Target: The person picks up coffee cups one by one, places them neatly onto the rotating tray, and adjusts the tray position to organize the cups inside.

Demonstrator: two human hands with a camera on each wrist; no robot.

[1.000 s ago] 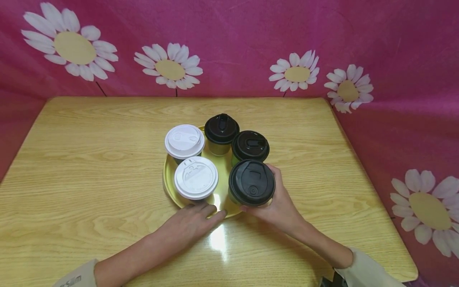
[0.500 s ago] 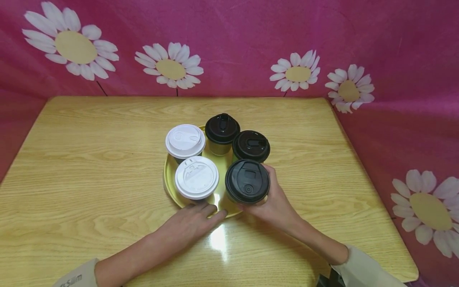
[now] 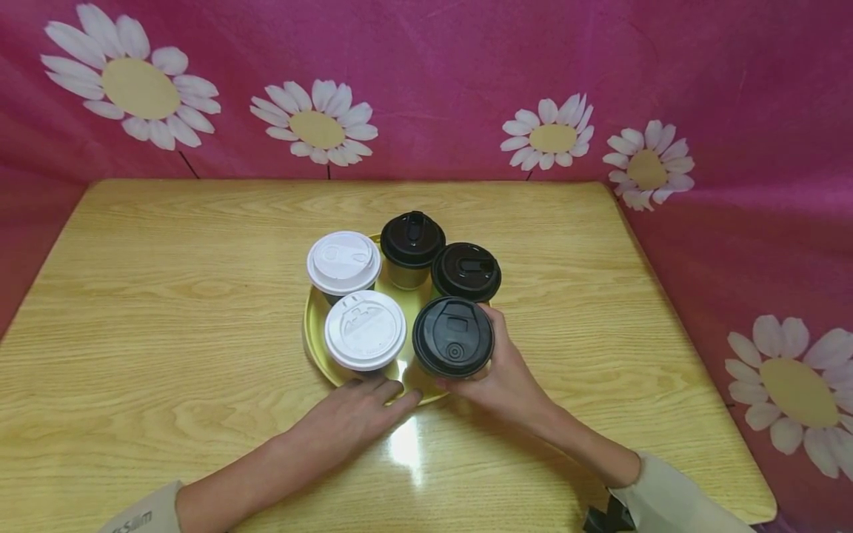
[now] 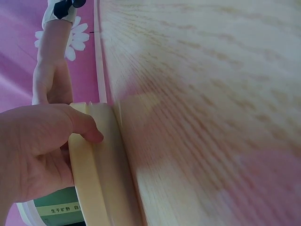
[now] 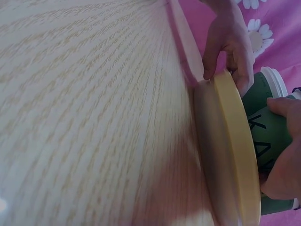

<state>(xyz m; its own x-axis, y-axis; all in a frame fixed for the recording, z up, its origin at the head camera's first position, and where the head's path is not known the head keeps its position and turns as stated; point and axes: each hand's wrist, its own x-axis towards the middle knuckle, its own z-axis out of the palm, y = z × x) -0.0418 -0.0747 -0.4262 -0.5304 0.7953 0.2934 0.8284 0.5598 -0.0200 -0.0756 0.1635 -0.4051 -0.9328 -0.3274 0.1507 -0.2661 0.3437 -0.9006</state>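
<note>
My right hand (image 3: 509,389) grips a green paper coffee cup (image 5: 270,134) with a black lid (image 3: 453,337) at the front right of a round yellow tray (image 3: 416,314). In the right wrist view the fingers and thumb wrap the cup's side, close over the tray. My left hand (image 3: 360,411) holds the tray's front rim (image 4: 87,174), thumb outside and fingers over the edge. Two cups with white lids, one behind (image 3: 343,260) the other (image 3: 365,331), stand at the tray's left. Two more cups with glossy black lids stand at the back (image 3: 413,238) and right (image 3: 466,272).
The tray sits mid-table on a wood-grain table (image 3: 200,296). A pink cloth (image 3: 426,74) printed with daisies hangs behind the table and along its sides. A small black device (image 3: 609,514) shows at the right sleeve.
My right hand has moved a little to the left with the black-lidded cup, farther in over the tray. The left hand and the other cups have stayed put.
</note>
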